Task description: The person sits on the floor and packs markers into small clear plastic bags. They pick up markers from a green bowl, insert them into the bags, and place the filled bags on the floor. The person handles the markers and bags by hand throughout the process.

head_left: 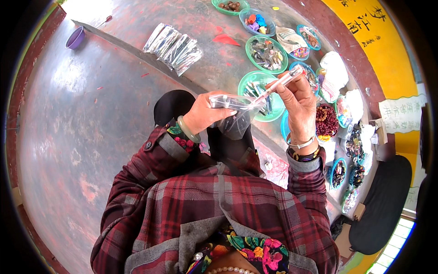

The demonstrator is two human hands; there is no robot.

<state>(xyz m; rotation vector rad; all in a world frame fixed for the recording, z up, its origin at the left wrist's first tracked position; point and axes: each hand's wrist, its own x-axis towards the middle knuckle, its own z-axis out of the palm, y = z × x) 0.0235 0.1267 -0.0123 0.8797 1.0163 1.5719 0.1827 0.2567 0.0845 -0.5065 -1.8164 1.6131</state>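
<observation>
Black Chinese characters (363, 22) mark the yellow wall (393, 68) and white paper (404, 114).

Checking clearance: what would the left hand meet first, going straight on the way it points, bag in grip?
Likely the slim stick, its lower end overlapping the bag in the picture; then the right hand holding it. Depth is unclear from one view.

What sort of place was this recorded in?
Probably an informal workspace: round green plastic baskets of small items, flat clear plastic packets in a pile and a scuffed, red-stained grey floor suggest it. Home or workshop, I can't tell.
</observation>
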